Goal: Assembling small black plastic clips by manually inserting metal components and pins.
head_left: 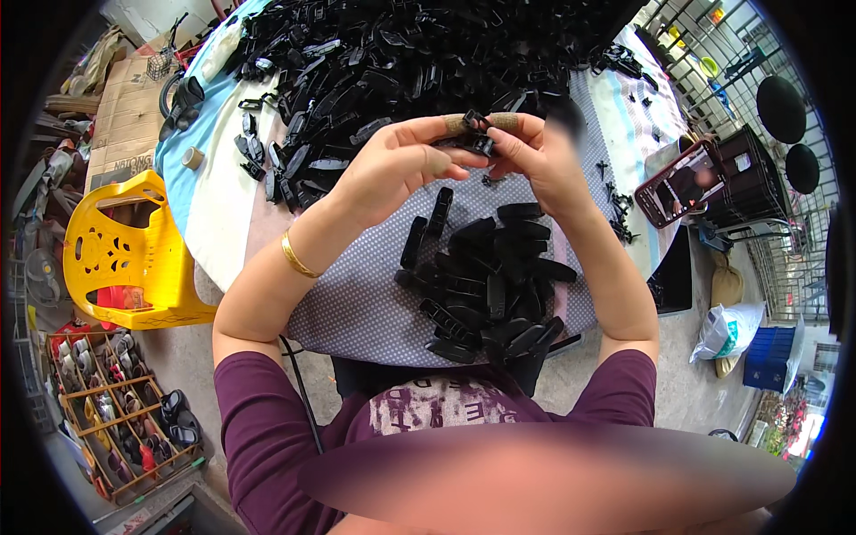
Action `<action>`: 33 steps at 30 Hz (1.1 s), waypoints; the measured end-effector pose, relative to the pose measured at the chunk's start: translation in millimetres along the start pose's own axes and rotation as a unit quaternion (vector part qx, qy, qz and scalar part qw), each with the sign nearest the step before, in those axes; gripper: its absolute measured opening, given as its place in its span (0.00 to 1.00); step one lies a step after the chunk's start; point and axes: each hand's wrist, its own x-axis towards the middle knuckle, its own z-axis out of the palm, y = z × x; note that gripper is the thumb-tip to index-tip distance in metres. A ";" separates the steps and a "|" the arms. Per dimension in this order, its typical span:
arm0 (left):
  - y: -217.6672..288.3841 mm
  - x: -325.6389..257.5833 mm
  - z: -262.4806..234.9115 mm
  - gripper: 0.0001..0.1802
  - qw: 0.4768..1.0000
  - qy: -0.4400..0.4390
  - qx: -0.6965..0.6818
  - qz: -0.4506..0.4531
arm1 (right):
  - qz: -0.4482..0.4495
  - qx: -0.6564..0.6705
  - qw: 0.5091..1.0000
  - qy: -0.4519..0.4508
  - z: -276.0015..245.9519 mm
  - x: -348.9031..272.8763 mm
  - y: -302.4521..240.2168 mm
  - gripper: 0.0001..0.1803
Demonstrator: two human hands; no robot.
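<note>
Both my hands meet over the middle of the table, raised above the cloth. A small black plastic part (478, 141) is between them. My left hand (401, 165), with a gold bangle on its wrist, is closed with thumb and fingers on one side of the part. From the other side my right hand (535, 156) pinches it, and a tan wrapping shows on a finger. The part's exact kind is too small to tell. Closer to me on the dotted cloth lies a pile of black elongated plastic pieces (495, 285). Beyond my hands spreads a large heap of similar black pieces (357, 71).
A phone (682, 185) stands at the table's right edge, beside small black bits (617, 205). A small roll (192, 158) lies at the left. Off the table are a yellow plastic chair (134, 259), a wooden shoe rack (116, 410) and a black crate (749, 178).
</note>
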 end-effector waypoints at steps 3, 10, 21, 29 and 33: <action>-4.8 -0.4 1.9 0.21 0.991 0.012 0.124 0.044 | 0.013 0.047 0.999 0.023 3.4 -0.9 0.2 0.13; -4.7 0.2 -1.8 0.17 0.992 0.085 0.091 0.031 | 0.014 0.119 0.993 0.019 9.2 -6.2 -1.1 0.12; -9.6 -1.2 -0.6 0.17 0.969 0.094 0.208 0.094 | -0.041 -0.005 0.999 0.027 18.5 -13.8 -1.3 0.12; -11.6 -2.3 -2.5 0.20 0.970 0.073 0.206 0.111 | -0.052 -0.036 0.997 0.035 23.0 -15.0 -1.6 0.09; -16.1 -5.4 8.8 0.18 0.978 0.074 0.157 0.112 | -0.183 -0.159 0.966 0.088 31.3 -14.4 6.1 0.09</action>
